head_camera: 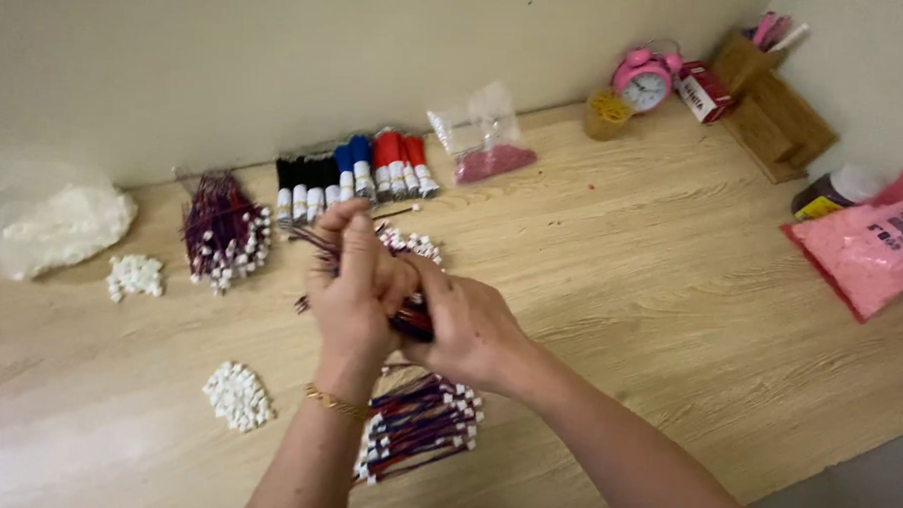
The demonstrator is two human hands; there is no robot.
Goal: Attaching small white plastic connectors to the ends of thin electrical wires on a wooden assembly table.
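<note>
Gripping a wire bundle (pixel 409 318) together, left hand (pixel 355 296) closed around it, right hand (pixel 469 330) clasped underneath.

A clear plastic bag of white parts (pixel 57 220) lies far left. A clear bag of pink beads (pixel 484 135) leans at the wall. A red-and-white box (pixel 703 92) stands beside the clock. A pink bag with dark print (pixel 867 249) lies right, beside a yellow-labelled jar (pixel 824 200).

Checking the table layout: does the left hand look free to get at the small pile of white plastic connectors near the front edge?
Probably not right away: the left hand is busy gripping a bundle of red and blue wires. The pile of white plastic connectors lies uncovered on the wooden table beside that forearm.
</note>
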